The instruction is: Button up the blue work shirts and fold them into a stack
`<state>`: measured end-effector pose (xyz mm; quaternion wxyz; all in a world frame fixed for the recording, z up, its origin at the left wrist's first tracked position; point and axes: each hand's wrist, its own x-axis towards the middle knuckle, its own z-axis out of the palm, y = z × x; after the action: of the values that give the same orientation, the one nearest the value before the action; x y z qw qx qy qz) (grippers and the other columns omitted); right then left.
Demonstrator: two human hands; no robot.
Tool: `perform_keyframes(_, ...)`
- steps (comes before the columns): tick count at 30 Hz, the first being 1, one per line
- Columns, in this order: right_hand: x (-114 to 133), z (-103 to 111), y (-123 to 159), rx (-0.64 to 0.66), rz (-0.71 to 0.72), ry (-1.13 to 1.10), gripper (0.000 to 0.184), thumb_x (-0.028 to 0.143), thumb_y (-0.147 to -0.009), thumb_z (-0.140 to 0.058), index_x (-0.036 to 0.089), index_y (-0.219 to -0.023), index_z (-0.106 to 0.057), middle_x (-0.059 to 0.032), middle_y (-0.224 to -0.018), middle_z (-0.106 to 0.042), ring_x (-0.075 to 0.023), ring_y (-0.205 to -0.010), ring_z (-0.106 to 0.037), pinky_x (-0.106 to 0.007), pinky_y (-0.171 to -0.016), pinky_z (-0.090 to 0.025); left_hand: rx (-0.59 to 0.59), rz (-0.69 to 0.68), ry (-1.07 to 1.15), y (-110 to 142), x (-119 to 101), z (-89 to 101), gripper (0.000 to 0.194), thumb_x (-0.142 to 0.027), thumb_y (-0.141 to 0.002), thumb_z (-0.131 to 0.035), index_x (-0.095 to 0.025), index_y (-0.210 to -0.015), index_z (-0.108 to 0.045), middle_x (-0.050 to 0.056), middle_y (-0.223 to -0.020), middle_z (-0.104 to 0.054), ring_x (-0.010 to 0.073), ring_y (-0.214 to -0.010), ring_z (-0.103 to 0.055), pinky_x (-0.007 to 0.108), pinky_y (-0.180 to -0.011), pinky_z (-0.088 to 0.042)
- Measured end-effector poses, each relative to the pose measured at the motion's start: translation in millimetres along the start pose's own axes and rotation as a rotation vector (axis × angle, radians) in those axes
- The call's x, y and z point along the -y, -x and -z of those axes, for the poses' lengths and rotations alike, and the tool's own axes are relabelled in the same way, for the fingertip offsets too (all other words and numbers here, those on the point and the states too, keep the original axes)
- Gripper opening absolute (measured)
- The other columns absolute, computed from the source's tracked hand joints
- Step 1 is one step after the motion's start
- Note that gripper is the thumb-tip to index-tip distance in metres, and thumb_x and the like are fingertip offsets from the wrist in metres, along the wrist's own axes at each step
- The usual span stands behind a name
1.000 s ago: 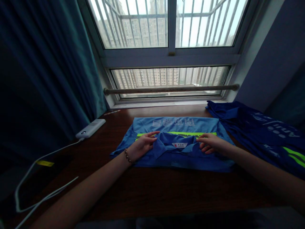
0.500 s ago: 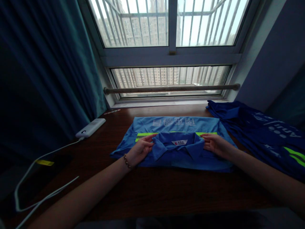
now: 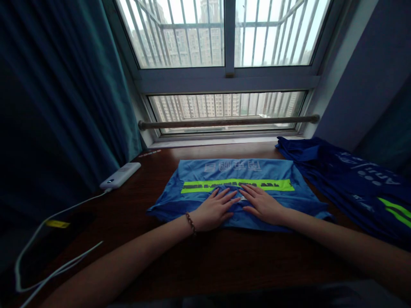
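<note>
A light blue polo shirt (image 3: pixel 199 171) with a neon yellow-green stripe and white lettering lies folded on the dark wooden table (image 3: pixel 205 256) in front of me. My left hand (image 3: pixel 216 207), a bead bracelet at its wrist, lies flat and open on the shirt's near middle. Beside it, almost touching, my right hand (image 3: pixel 261 204) rests flat with fingers spread. Together they cover the collar and its white label, so both are hidden.
A pile of dark blue garments (image 3: pixel 349 179) lies at the right. A white power bank (image 3: pixel 120 175) with a white cable (image 3: pixel 48 222) sits at the left beside teal curtains (image 3: pixel 64 94). A barred window (image 3: pixel 224 64) and a rail run behind the table.
Both hands left the collar's two sides and came together at the shirt's middle, now lying flat over the collar. The view tilted slightly.
</note>
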<state>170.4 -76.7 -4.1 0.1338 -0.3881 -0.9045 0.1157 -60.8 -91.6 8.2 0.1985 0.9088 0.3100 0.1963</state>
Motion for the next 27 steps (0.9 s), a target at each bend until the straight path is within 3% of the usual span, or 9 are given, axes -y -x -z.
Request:
perform_keyframes(4,-1.8,-1.8,7.5,0.034,-0.007,-0.029,0.063,0.053,-0.083,-0.036,0.021,-0.136,-0.026,-0.0071,-0.141,-0.023,-0.0240,-0.129,-0.019,-0.043,-0.106,-0.018,0.056,-0.003,-0.038,7.7,3.4,-6.7,0.052,-0.033,-0.080,-0.050,-0.030,-0.131,-0.034,0.004,-0.140,-0.028,0.0252,-0.130,-0.017,0.046,-0.105,-0.001)
perform_keyframes(9,-15.2,31.0,37.4,-0.029,-0.194,0.014,0.066,0.055,-0.081,-0.038,0.021,-0.136,-0.025,-0.0069,-0.140,-0.025,-0.0261,-0.128,-0.022,-0.045,-0.105,-0.021,0.099,0.036,-0.079,24.0,-4.1,19.2,0.048,-0.034,-0.085,-0.041,-0.033,-0.132,-0.030,0.002,-0.140,-0.028,0.0234,-0.130,-0.019,0.044,-0.105,-0.005)
perform_keyframes(12,-32.4,38.4,75.7,-0.044,-0.322,0.091,0.064,0.056,-0.078,-0.042,0.023,-0.132,-0.035,-0.0058,-0.137,-0.032,-0.0292,-0.126,-0.026,-0.048,-0.103,-0.023,-0.107,0.229,-0.152,49.1,7.5,39.3,0.051,-0.036,-0.086,-0.037,-0.029,-0.135,-0.025,0.004,-0.140,-0.027,0.0217,-0.129,-0.022,0.041,-0.106,-0.008)
perform_keyframes(15,-50.3,29.5,119.4,-0.012,-0.443,0.149,0.062,0.056,-0.078,-0.042,0.023,-0.130,-0.039,-0.0040,-0.135,-0.037,-0.0288,-0.124,-0.031,-0.048,-0.103,-0.026,-0.272,0.504,-0.346,86.7,33.7,51.4,0.052,-0.039,-0.086,-0.035,-0.022,-0.134,-0.029,0.008,-0.140,-0.027,0.0256,-0.131,-0.015,0.048,-0.104,-0.003)
perform_keyframes(18,-57.5,13.1,153.1,-0.062,-0.479,0.146,0.055,0.051,-0.081,-0.038,0.024,-0.130,-0.039,-0.0017,-0.136,-0.034,-0.0253,-0.126,-0.029,-0.044,-0.105,-0.024,-0.166,0.696,-0.422,123.7,58.5,51.5,0.048,-0.038,-0.086,-0.031,-0.021,-0.131,-0.037,0.009,-0.139,-0.029,0.0298,-0.130,-0.015,0.056,-0.101,-0.006)
perform_keyframes(21,-53.7,2.5,170.5,-0.108,-0.487,0.060,0.052,0.048,-0.082,-0.038,0.025,-0.128,-0.041,-0.0005,-0.137,-0.033,-0.0236,-0.127,-0.026,-0.043,-0.106,-0.023,-0.095,0.692,-0.354,145.8,71.3,45.9,0.048,-0.038,-0.088,-0.025,-0.021,-0.132,-0.034,0.008,-0.141,-0.024,0.0249,-0.131,-0.015,0.048,-0.104,-0.014)
perform_keyframes(24,-52.1,4.9,174.8,-0.204,-0.592,-0.065,0.054,0.055,-0.074,-0.043,0.021,-0.114,-0.055,-0.0066,-0.133,-0.039,-0.0271,-0.124,-0.031,-0.045,-0.105,-0.024,-0.287,0.731,-0.286,151.7,75.1,45.8,0.059,-0.044,-0.084,-0.032,-0.013,-0.134,-0.028,0.012,-0.143,-0.017,0.0243,-0.130,-0.018,0.041,-0.105,-0.017)
perform_keyframes(27,-57.3,19.7,170.0,-0.359,-0.855,-0.252,0.068,0.058,-0.062,-0.054,0.013,-0.113,-0.051,-0.0174,-0.126,-0.045,-0.0325,-0.115,-0.043,-0.046,-0.099,-0.034,-0.541,0.942,-0.120,147.5,71.0,56.3,0.081,-0.049,-0.068,-0.057,-0.005,-0.131,-0.030,0.021,-0.133,-0.033,0.0323,-0.120,-0.037,0.044,-0.099,-0.030)
